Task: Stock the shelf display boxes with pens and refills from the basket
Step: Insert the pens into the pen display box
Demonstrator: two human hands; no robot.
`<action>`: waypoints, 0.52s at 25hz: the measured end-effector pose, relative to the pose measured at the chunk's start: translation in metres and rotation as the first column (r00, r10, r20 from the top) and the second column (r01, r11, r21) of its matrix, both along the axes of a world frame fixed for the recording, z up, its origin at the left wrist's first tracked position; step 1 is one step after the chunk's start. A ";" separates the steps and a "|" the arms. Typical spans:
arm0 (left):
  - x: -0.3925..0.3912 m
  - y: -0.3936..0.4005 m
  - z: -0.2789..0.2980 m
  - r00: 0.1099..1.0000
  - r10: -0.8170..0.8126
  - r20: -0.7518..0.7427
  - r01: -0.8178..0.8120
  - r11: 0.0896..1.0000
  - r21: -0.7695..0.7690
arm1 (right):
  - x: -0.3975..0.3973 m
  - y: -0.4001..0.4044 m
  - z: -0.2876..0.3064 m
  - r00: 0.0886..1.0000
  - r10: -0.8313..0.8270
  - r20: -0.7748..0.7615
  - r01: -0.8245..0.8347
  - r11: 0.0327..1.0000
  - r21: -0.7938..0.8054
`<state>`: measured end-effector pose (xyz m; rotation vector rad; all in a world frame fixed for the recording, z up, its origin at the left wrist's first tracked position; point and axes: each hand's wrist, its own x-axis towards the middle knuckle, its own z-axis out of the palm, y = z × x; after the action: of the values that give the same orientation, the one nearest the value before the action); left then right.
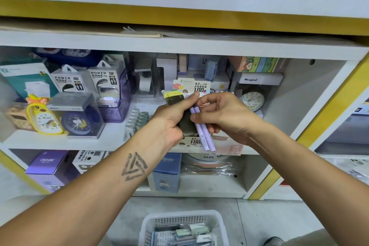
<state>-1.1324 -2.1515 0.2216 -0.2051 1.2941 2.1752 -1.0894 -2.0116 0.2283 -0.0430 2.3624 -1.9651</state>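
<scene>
My left hand (169, 120) grips a dark olive refill pack with a yellow top (174, 99), thumb pressed along its right side. My right hand (221, 116) pinches two lilac pens (203, 132) that slant down to the right, touching the pack. Behind both hands stands a display box of 0.7 mm lead refills (199, 86) on the middle shelf; its front panel shows below my hands. On the floor at the bottom sits a white plastic basket (151, 223) holding several packs of pens and refills.
The middle shelf (60, 142) carries power bank boxes (103, 80), a yellow duck clock (43, 116), a boxed blue clock (76, 120) and a round alarm clock (253, 100). Purple and blue boxes fill the lower shelf. A yellow-trimmed upright (311, 132) bounds the right side.
</scene>
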 end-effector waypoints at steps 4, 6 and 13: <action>-0.001 0.000 0.000 1.000 0.005 -0.026 -0.004 1.000 0.009 | 0.000 0.008 -0.001 0.997 0.043 0.064 -0.034 0.990 -0.137; -0.003 0.000 0.001 0.998 0.053 -0.021 -0.053 0.999 0.000 | -0.001 0.021 0.003 0.999 0.009 0.052 -0.003 0.995 -0.105; -0.012 -0.003 -0.003 0.995 0.094 0.017 -0.093 0.995 -0.042 | -0.018 0.071 0.000 0.863 -0.310 -0.399 0.483 0.737 0.473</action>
<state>-1.1441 -2.1541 0.2190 -0.3071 1.3438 2.2204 -1.1074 -1.9402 0.2282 0.2479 3.3030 -1.3520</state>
